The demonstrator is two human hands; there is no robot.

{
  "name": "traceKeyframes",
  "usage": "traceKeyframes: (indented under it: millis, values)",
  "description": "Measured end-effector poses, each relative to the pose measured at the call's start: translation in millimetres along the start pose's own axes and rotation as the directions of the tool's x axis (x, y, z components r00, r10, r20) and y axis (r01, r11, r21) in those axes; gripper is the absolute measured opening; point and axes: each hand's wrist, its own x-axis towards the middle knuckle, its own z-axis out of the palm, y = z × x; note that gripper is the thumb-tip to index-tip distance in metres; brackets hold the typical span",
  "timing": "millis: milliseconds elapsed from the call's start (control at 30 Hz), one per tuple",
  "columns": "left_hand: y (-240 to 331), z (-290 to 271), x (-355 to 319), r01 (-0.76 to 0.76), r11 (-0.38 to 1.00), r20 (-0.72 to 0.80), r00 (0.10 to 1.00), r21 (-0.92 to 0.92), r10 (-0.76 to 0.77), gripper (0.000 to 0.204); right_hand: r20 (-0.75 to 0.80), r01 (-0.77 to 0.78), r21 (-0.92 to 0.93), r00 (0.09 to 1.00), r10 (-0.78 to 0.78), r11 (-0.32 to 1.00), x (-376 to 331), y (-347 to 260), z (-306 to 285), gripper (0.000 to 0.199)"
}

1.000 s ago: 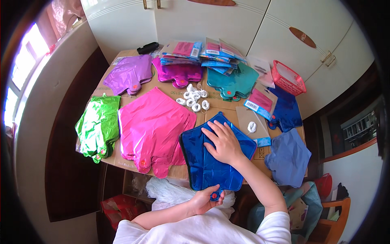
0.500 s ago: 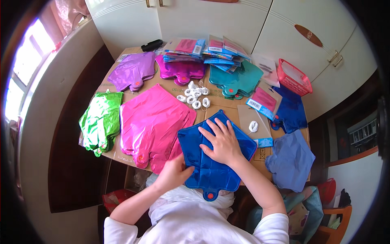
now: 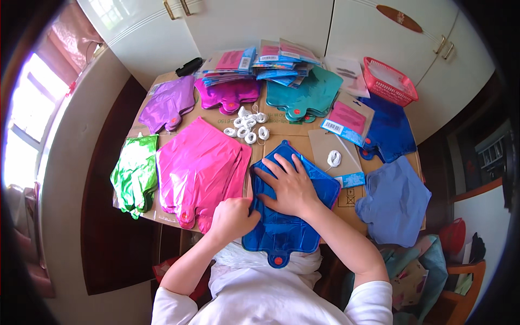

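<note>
A flat blue foil balloon (image 3: 281,230) lies at the near edge of the cardboard-covered table (image 3: 292,135), its neck with a red dot hanging over the edge. My right hand (image 3: 288,184) lies flat on it with fingers spread. My left hand (image 3: 233,218) grips the balloon's left edge, fingers curled around it. A stack of pink foil balloons (image 3: 197,168) lies just left of my left hand.
Green (image 3: 132,173), purple (image 3: 168,103), magenta (image 3: 227,93), teal (image 3: 306,95) and dark blue (image 3: 390,127) foil balloons lie around. White ribbon coils (image 3: 246,125), packaged balloons (image 3: 260,59), a red basket (image 3: 390,81) and a pale blue balloon (image 3: 392,200) also sit on the table.
My left hand rose from below the table edge to the blue balloon's left edge and took hold of it. My right hand stayed flat on the balloon.
</note>
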Motion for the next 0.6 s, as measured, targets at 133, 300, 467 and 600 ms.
traceKeyframes:
  millis: [133, 300, 467, 600]
  values:
    - [16, 5, -4, -0.192, 0.980, -0.031, 0.981, 0.051, 0.194, 0.016, 0.098, -0.016, -0.046, 0.995, 0.021, 0.999, 1, 5, 1, 0.056]
    - [11, 3, -19, -0.121, 0.992, -0.016, 0.993, -0.040, 0.120, 0.020, 0.058, -0.037, -0.022, 0.998, 0.038, 0.999, 1, 4, 1, 0.063]
    - [-9, 21, -27, 0.028, 0.995, -0.109, 0.993, -0.091, -0.037, 0.022, -0.011, -0.016, -0.020, 1.000, 0.016, 1.000, 0, 1, 2, 0.063]
    - [-11, 27, -29, 0.063, 0.997, -0.165, 0.984, -0.049, -0.070, 0.029, -0.012, -0.017, -0.016, 1.000, 0.017, 1.000, 0, 1, 1, 0.063]
